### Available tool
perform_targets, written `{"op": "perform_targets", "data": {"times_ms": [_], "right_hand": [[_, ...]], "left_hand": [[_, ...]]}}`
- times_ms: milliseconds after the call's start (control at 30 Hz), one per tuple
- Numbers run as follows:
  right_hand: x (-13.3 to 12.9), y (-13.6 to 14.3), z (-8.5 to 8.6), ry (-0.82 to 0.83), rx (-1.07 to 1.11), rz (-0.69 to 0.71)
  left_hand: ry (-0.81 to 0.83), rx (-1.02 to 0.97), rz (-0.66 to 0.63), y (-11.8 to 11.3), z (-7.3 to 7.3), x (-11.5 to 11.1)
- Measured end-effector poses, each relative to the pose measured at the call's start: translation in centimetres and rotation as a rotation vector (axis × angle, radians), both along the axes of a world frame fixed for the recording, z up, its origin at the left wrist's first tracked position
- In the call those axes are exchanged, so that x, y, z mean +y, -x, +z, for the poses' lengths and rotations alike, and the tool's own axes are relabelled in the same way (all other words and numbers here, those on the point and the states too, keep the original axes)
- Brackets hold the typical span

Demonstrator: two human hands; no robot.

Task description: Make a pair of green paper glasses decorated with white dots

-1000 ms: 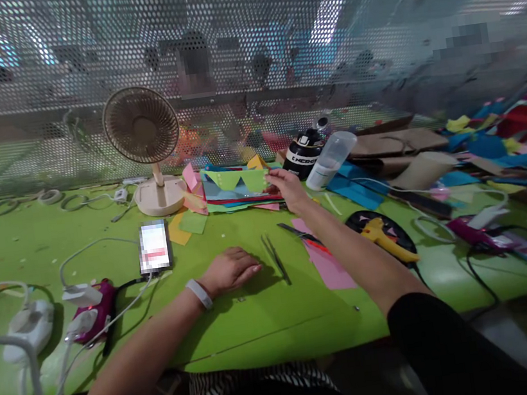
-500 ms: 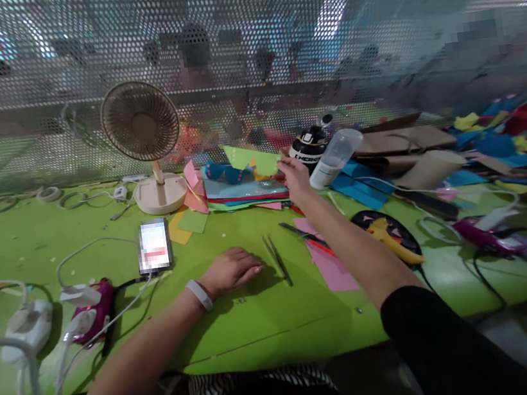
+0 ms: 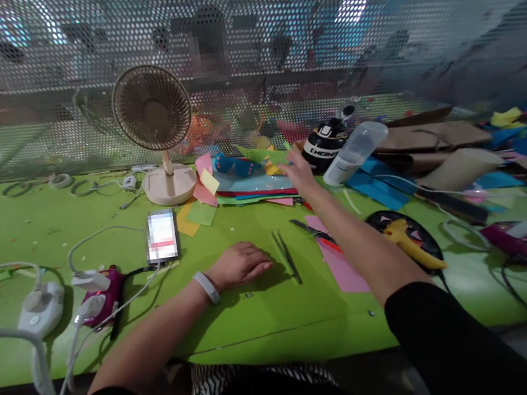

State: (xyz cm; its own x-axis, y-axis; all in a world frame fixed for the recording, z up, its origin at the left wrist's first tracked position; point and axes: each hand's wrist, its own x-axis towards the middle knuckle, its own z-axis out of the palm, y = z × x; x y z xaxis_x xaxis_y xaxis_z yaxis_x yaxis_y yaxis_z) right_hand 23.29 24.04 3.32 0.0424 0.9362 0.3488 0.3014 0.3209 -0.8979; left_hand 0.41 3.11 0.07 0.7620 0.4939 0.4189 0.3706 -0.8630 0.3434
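Note:
My left hand (image 3: 241, 266) rests on the green table (image 3: 241, 323), palm down and loosely flat, with nothing seen in it. Just right of it lies a pair of metal tweezers (image 3: 287, 258). At the back, my right hand (image 3: 301, 170) reaches over a stack of coloured paper and plastic sleeves (image 3: 257, 186), its fingers apart. Beside its fingertips, a light green paper piece (image 3: 260, 155) lies on the stack, near a blue dotted paper piece (image 3: 236, 165). Under my right forearm are a craft knife (image 3: 310, 228) and pink paper (image 3: 346, 272).
A beige fan (image 3: 169, 184), a phone (image 3: 162, 237) and power strips (image 3: 105, 299) stand left. Toward the right are a black bottle (image 3: 323, 151), a clear spray bottle (image 3: 357, 149), a yellow glue gun (image 3: 410, 244) on a black dish, and cardboard scraps (image 3: 458, 168). Cables cross both sides.
My right hand has let go of the light green paper, which now lies lower on the stack. The view has shifted slightly; my left hand stays on the table.

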Motion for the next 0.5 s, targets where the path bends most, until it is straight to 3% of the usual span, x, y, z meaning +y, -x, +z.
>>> {"op": "perform_targets", "data": {"times_ms": [100, 300, 500], "right_hand": [[-1.7, 2.5, -1.0, -0.044, -0.205, 0.003], [-5.1, 8.2, -0.9, -0.104, -0.673, 0.218], [-6.1, 8.0, 0.0, -0.095, -1.033, 0.186]], "left_hand": [[-0.007, -0.003, -0.01, 0.0, -0.1, 0.0], [-0.06, -0.011, -0.015, 0.0, -0.2, -0.1], [-0.065, -0.008, -0.01, -0.1, -0.2, -0.2]]}}
